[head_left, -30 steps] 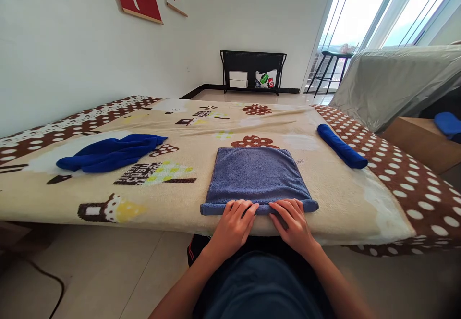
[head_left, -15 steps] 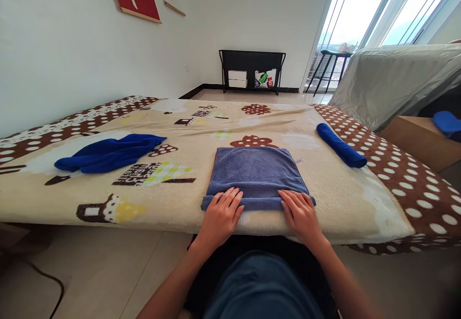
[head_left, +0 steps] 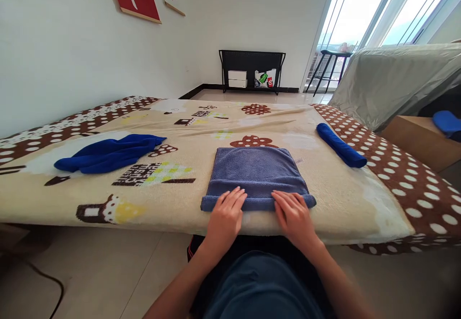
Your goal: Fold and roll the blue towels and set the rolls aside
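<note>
A grey-blue towel point(head_left: 257, 167) lies on the bed's patterned blanket in front of me, its near edge rolled into a narrow band. My left hand point(head_left: 227, 211) rests on the left part of that roll, fingers extended and side by side. On the right part of the roll lies my right hand point(head_left: 293, 211), its fingers likewise stretched over the cloth. A rolled bright blue towel point(head_left: 340, 145) lies to the right. Off to the left, a crumpled blue cloth point(head_left: 111, 153) is loosely spread.
The cream blanket point(head_left: 187, 203) covers the bed, with brown polka-dot borders. A black rack point(head_left: 252, 62) stands by the far wall. At the right are a cardboard box point(head_left: 414, 139), a covered piece of furniture point(head_left: 396, 74) and a black stool point(head_left: 333, 64).
Both hands have moved inward along the roll, closer to each other. The towel looks nearly the same, and the other cloths have not moved.
</note>
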Demonstrator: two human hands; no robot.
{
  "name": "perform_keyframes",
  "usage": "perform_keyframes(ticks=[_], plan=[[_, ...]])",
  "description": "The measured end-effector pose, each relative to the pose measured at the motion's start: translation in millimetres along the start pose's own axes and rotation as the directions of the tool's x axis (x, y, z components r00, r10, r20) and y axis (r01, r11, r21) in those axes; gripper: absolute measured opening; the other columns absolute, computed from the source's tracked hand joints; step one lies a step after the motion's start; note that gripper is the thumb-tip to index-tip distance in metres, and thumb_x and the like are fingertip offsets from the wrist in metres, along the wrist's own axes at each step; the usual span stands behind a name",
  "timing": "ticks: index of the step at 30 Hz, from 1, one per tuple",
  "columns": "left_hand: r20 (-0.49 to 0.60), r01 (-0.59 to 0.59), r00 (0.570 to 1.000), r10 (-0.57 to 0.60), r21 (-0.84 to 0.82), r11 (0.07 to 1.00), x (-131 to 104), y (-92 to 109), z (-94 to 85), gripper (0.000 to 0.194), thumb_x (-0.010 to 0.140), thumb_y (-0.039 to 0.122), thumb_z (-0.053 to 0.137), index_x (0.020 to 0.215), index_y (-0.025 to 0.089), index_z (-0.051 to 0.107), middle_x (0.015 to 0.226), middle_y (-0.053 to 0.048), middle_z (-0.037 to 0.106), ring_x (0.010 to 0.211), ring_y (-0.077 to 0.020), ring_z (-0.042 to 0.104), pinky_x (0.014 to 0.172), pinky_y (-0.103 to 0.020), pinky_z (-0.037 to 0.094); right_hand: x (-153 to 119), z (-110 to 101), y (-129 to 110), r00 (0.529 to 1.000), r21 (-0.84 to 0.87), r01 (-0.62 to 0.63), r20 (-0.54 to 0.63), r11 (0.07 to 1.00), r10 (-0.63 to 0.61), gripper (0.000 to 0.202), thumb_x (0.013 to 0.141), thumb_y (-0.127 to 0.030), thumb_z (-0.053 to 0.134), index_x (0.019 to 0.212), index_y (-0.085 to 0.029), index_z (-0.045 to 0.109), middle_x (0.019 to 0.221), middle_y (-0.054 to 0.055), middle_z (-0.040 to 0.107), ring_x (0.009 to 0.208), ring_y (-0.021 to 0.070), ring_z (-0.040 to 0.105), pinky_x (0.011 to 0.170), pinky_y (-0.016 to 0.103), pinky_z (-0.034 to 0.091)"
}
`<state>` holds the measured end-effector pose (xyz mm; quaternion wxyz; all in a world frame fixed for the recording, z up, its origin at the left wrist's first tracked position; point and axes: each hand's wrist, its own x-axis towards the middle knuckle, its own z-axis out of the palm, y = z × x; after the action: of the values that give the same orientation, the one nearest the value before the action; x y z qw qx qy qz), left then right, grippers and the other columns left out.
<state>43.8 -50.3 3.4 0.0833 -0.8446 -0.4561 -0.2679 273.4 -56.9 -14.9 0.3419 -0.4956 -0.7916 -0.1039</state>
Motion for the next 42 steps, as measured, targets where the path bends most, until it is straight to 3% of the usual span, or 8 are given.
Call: perform_keyframes(ticks=[3, 6, 15, 20, 26, 31, 36, 42], plan=[[0.064, -0.017, 0.998, 0.022, -0.079, 0.997, 15, 19, 14.5, 0.042, 0.098, 0.015, 0.038, 0.136, 0.018, 0.055, 0.138, -0.007, 0.061, 0.13, -0.0191, 0.055, 0.107, -0.039, 0.042, 14, 13, -23, 0.992, 0.071, 0.067, 0.104, 0.995, -0.074, 0.034, 0.102, -0.022, 0.04, 0.129, -0.018, 0.06, 0.131, 0.006, 0.065, 0.123, 0.0184, 0.057, 0.105, 0.036, 0.035], [0.078, 0.053, 0.996, -0.051, -0.028, 0.998, 23, 20, 23.9, 0.041, 0.101, 0.026, 0.038, 0.137, 0.017, 0.055, 0.142, -0.01, 0.057, 0.133, -0.0238, 0.052, 0.107, -0.045, 0.041, 22, 21, -20, 0.995, 0.01, -0.004, 0.104, 1.0, 0.003, 0.036, 0.103, -0.027, 0.039, 0.131, -0.017, 0.059, 0.136, 0.007, 0.061, 0.129, 0.0204, 0.054, 0.107, 0.038, 0.033], [-0.063, 0.28, 0.959, -0.275, 0.116, 0.953, -18, -45, 8.0, 0.041, 0.102, 0.036, 0.041, 0.136, 0.02, 0.057, 0.143, -0.008, 0.056, 0.137, -0.0282, 0.048, 0.109, -0.049, 0.034, -8, 3, 49, 0.982, -0.203, -0.172, 0.046, 0.964, 0.185, 0.041, 0.104, -0.039, 0.037, 0.132, -0.02, 0.059, 0.138, 0.006, 0.06, 0.13, 0.022, 0.053, 0.106, 0.039, 0.032], [-0.144, 0.236, 0.965, -0.22, 0.111, 0.965, -32, -66, 1.4, 0.033, 0.102, 0.03, 0.043, 0.13, 0.027, 0.06, 0.139, -0.007, 0.061, 0.134, -0.0276, 0.05, 0.111, -0.053, 0.023, -23, 0, 60, 0.985, -0.247, -0.171, -0.026, 0.954, 0.17, 0.038, 0.103, -0.034, 0.04, 0.134, -0.02, 0.057, 0.141, 0.008, 0.057, 0.132, 0.0228, 0.05, 0.106, 0.041, 0.032], [-0.288, 0.087, 0.956, -0.05, 0.118, 0.989, -44, -76, -6.0, 0.032, 0.095, 0.016, 0.055, 0.124, 0.026, 0.063, 0.124, -0.009, 0.068, 0.12, -0.0253, 0.06, 0.102, -0.044, 0.034, -38, -4, 69, 0.944, -0.187, -0.207, -0.295, 0.96, 0.146, 0.029, 0.094, -0.032, 0.06, 0.121, -0.024, 0.066, 0.137, 0.011, 0.057, 0.117, 0.025, 0.058, 0.1, 0.042, 0.037], [-0.127, -0.069, 0.989, 0.074, 0.039, 0.997, -56, -82, -9.9, 0.049, 0.091, 0.007, 0.047, 0.137, 0.024, 0.053, 0.121, -0.009, 0.067, 0.116, -0.0226, 0.061, 0.1, -0.039, 0.04, -49, -12, 80, 0.987, -0.033, -0.043, -0.158, 0.999, 0.037, 0.032, 0.095, -0.018, 0.052, 0.124, -0.027, 0.063, 0.116, 0.005, 0.068, 0.111, 0.0207, 0.06, 0.095, 0.037, 0.041], [-0.073, -0.001, 0.997, 0.003, 0.028, 1.0, -55, -79, -11.7, 0.052, 0.088, 0.01, 0.047, 0.137, 0.024, 0.053, 0.127, -0.009, 0.065, 0.121, -0.0245, 0.058, 0.102, -0.04, 0.041, -48, -18, 80, 0.997, -0.018, -0.081, -0.019, 0.997, 0.08, 0.042, 0.089, -0.02, 0.053, 0.13, -0.024, 0.058, 0.125, 0.006, 0.063, 0.119, 0.0242, 0.055, 0.099, 0.041, 0.04], [-0.102, 0.078, 0.992, -0.077, 0.013, 0.997, -41, -80, -5.5, 0.04, 0.091, 0.011, 0.043, 0.124, 0.023, 0.062, 0.117, -0.007, 0.068, 0.114, -0.0235, 0.06, 0.1, -0.04, 0.041, -37, -15, 80, 0.988, -0.053, -0.157, -0.016, 0.986, 0.156, 0.03, 0.091, -0.024, 0.049, 0.118, -0.024, 0.064, 0.116, 0.006, 0.067, 0.112, 0.0237, 0.057, 0.095, 0.039, 0.04]])
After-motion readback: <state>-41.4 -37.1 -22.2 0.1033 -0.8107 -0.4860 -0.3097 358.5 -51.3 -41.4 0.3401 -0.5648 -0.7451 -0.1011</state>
